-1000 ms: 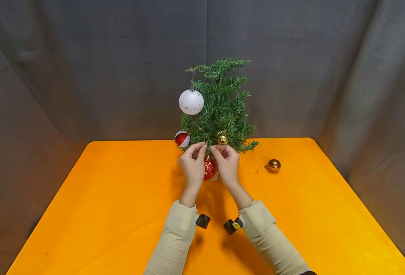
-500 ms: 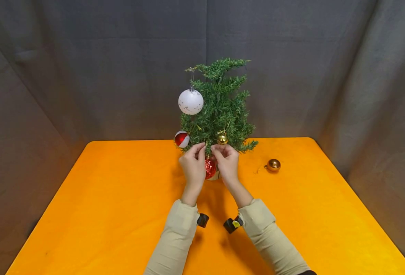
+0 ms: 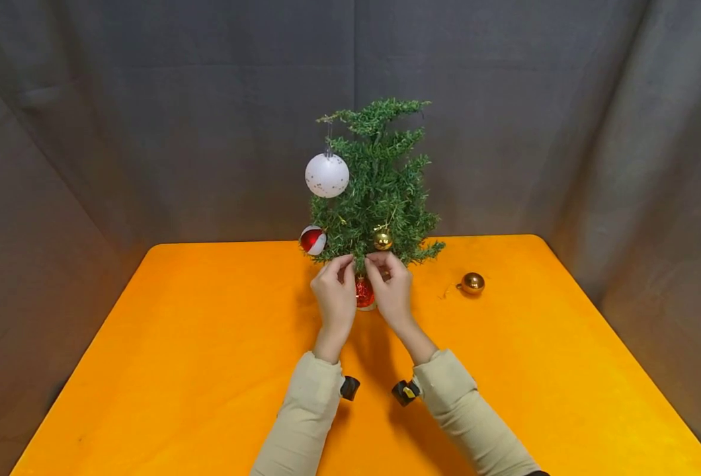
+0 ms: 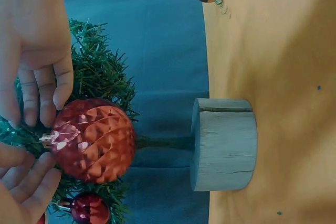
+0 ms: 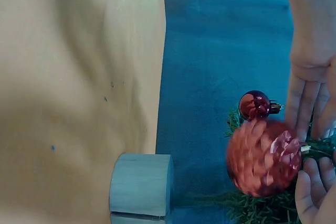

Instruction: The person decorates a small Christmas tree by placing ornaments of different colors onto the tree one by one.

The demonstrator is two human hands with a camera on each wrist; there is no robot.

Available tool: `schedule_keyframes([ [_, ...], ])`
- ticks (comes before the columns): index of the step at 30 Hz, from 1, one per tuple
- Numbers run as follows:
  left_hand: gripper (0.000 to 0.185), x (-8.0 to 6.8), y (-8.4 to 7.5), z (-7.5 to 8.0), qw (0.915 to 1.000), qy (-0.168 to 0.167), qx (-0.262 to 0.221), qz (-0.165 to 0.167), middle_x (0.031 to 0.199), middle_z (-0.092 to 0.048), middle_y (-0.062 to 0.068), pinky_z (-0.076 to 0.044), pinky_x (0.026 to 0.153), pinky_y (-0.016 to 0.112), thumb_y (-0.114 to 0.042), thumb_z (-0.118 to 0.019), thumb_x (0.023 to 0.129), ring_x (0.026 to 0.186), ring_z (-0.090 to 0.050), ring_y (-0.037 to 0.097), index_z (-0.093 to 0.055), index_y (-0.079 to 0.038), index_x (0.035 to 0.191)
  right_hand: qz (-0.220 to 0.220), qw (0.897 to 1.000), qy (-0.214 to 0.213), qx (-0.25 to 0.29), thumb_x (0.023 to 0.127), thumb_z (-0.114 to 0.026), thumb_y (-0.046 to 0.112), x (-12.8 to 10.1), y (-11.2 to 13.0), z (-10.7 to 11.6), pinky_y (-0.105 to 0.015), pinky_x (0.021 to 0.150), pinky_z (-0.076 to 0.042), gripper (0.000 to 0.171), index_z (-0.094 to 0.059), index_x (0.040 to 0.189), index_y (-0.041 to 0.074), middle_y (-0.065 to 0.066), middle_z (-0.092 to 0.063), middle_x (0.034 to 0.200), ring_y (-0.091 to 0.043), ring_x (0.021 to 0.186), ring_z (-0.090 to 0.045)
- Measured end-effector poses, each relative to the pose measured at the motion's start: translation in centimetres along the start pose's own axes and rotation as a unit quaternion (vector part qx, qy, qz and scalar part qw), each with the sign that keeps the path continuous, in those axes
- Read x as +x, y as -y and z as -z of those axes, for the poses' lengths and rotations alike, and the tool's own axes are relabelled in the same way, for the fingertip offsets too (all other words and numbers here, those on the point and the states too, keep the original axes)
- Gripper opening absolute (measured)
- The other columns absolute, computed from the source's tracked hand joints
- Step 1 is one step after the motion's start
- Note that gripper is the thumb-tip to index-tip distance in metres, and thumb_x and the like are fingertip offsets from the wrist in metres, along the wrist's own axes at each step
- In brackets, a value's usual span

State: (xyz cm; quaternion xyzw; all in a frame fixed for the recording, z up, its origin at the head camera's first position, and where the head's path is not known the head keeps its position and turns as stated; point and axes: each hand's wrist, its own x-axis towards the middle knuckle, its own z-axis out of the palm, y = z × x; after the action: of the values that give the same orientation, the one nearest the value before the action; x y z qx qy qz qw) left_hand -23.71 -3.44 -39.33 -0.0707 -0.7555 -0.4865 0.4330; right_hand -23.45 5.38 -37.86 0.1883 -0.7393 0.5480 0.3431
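Observation:
A small artificial Christmas tree (image 3: 380, 172) stands at the back of the table. At its lower front, a red textured bauble (image 4: 94, 140) hangs below both hands, cap upward. My left hand (image 3: 334, 297) pinches with thumb and forefinger just above the bauble's cap, at its hanging string. From the other side my right hand (image 3: 393, 291) pinches at the same place, fingertips a small gap apart. The thin string is mostly hidden by fingers and needles. A smaller shiny red bauble (image 5: 254, 104) hangs beside the textured one and is hidden in the head view.
The tree also carries a white speckled bauble (image 3: 327, 177), a red-and-white one (image 3: 313, 240) and a small gold one (image 3: 383, 239). A copper bauble (image 3: 473, 284) lies on the orange tabletop (image 3: 207, 344) at right. The trunk stands in a round wooden base (image 4: 226, 145).
Both hands have sunk slightly, their fingertips now lower against the tree. The fingers keep their pinch above the red bauble, and the other baubles stay in place.

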Motion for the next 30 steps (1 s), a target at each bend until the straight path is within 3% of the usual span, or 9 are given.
schedule_keyframes([
  [7,0.009,-0.2,0.1,-0.1,1.0,-0.003,0.002,-0.002,0.077,-0.064,0.015,-0.05,0.057,0.028,0.002,-0.06,0.082,0.062,-0.06,0.023,-0.068,0.004,0.085,0.015,1.0,0.003,-0.014,0.079,-0.058,-0.013,-0.1,1.7,0.4,-0.031,0.05,-0.047,0.006,-0.061,0.084,-0.013,-0.022,-0.06,0.072,-0.031,0.057,-0.056],
  [20,0.009,-0.4,-0.1,-0.1,0.9999,0.013,-0.009,0.001,0.079,-0.064,0.014,-0.051,0.058,0.027,0.002,-0.06,0.083,0.064,-0.061,0.022,-0.068,0.004,0.087,0.05,0.998,-0.002,-0.028,0.077,-0.059,-0.015,-0.4,1.2,0.7,-0.034,0.048,-0.048,0.009,-0.062,0.085,-0.013,-0.022,-0.063,0.073,-0.03,0.058,-0.059],
  [30,0.01,-0.2,-0.5,0.1,0.9999,0.009,-0.01,-0.005,0.078,-0.064,0.013,-0.049,0.056,0.028,-0.001,-0.06,0.084,0.063,-0.058,0.021,-0.068,0.003,0.087,0.099,0.995,0.004,0.004,0.075,-0.058,-0.018,-0.4,1.0,1.4,-0.03,0.042,-0.045,0.008,-0.061,0.081,-0.015,-0.023,-0.062,0.07,-0.032,0.055,-0.059],
])
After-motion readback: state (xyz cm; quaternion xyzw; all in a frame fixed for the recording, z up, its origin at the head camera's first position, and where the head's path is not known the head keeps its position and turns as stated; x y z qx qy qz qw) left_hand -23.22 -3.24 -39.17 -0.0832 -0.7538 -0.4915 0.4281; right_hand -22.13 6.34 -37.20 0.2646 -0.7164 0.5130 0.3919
